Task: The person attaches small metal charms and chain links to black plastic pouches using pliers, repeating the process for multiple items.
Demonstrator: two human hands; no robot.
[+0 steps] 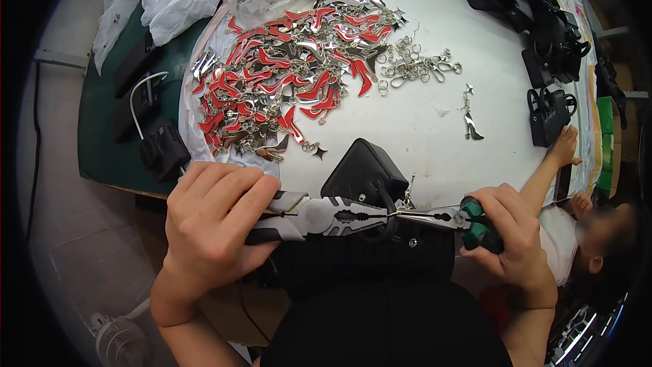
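The left hand [219, 221] is gripping gray-handled combination pliers [316, 217], the right hand [509, 234] green-handled needle-nose pliers [431, 217]; their tips are meeting by the black mini handbag [361, 168] at centre, apparently unfinished, while red high-heel charms [273, 60] are lying loose upper left.

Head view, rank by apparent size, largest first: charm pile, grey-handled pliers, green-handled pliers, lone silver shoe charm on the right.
1. Charm pile
2. Grey-handled pliers
3. Green-handled pliers
4. Lone silver shoe charm

Visible parts only: both pliers are partly covered, and sit nearer the camera.
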